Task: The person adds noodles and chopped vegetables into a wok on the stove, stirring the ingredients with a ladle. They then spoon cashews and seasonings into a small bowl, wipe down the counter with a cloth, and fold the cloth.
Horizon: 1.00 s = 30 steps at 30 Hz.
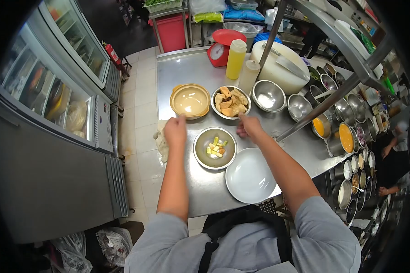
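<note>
My left hand (pixel 175 129) is curled closed at the near rim of a tan clay pot (pixel 190 101); its palm side is hidden. A fingertip overlaps the rim, and I cannot tell if it touches. My right hand (pixel 250 126) is bent and slightly blurred, with one finger at the near edge of a steel bowl (pixel 216 110). Golden-brown fried pieces (pixel 230 102) fill that bowl. Between my forearms stands another steel bowl (pixel 199 157) with cut pale-green and white stalk pieces (pixel 216 147). A white plate (pixel 250 176) lies beside it, left of my right forearm.
Behind are a yellow squeeze bottle (pixel 235 59), a cloudy bottle (pixel 249 76), a red scale (pixel 219 53) and a cleaver (pixel 290 67) on a round white block (pixel 278 82). Metal posts (pixel 312 111) cross the right side. A cloth (pixel 161 142) hangs at the left edge. Co-workers stand far right.
</note>
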Available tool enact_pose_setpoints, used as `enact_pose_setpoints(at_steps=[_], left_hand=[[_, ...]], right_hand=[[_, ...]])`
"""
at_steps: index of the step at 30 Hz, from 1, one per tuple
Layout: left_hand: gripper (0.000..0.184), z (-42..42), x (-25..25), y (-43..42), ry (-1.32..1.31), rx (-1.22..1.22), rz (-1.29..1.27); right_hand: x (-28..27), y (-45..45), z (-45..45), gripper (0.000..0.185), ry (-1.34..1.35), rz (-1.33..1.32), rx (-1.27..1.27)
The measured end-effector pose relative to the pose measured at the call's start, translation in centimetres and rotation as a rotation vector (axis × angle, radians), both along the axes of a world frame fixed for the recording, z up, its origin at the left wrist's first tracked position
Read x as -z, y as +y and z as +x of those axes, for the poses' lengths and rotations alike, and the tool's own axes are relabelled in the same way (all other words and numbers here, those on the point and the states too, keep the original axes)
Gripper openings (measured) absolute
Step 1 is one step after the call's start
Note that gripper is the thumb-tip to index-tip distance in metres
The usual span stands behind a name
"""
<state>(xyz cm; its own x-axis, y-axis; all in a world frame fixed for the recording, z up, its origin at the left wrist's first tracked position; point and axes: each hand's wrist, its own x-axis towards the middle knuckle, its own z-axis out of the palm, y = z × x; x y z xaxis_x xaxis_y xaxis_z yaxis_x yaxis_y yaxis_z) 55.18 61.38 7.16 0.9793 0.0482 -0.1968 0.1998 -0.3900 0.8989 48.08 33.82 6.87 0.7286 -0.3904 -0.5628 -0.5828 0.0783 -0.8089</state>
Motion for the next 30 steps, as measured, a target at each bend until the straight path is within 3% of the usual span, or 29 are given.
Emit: enact_pose_setpoints(at_steps=[1,2,4,7,8,11,19,22,23,25,30], left_hand=[[0.036,-1.2,-0.7,1.2,-0.249,-0.009,0.287],[0.036,-1.5,0.3,2.2,-0.245,0.001,0.284],[0.042,-2.3,3.3,3.7,-0.453,0.082,0.822],[0.052,-1.1,4.9,3.2,-0.365,0.239,0.682],[0.055,-0.2,5.0,3.0,-0.397,0.238,0.735],[0.056,3.2,6.0,2.8,-0.448,0.204,0.681],[0.053,20.9,8.0,3.3,-0.526,0.448,0.609],[0.053,25.1,8.7,1.8,-0.496,0.248,0.463],[0.053,25.6,9.2,1.6,-0.495,0.109,0.386],[0.053,23.8,8.5,1.9,-0.511,0.123,0.438],[0.054,13.8,7.2,4.4,-0.597,0.356,0.551]], right_hand=[[-0.9,-0.1,-0.7,0.039,0.066,-0.173,-0.176],[-1.7,0.1,-1.5,0.039,0.072,-0.173,-0.166],[-2.4,0.9,-3.4,0.042,0.013,-0.426,-0.641],[-0.2,2.5,-3.3,0.033,-0.149,-0.492,-0.700],[0.0,2.8,-3.3,0.022,-0.018,-0.168,-0.478],[-1.1,2.8,-2.9,0.016,0.035,-0.124,-0.397],[-1.6,2.8,-2.3,0.022,0.021,-0.143,-0.355],[-1.7,2.5,-1.8,0.025,0.010,-0.141,-0.374],[-1.8,2.6,-1.7,0.027,-0.016,-0.148,-0.402],[-2.8,2.5,-1.0,0.027,-0.051,-0.153,-0.416],[-8.2,1.6,0.5,0.021,-0.055,-0.086,-0.403]])
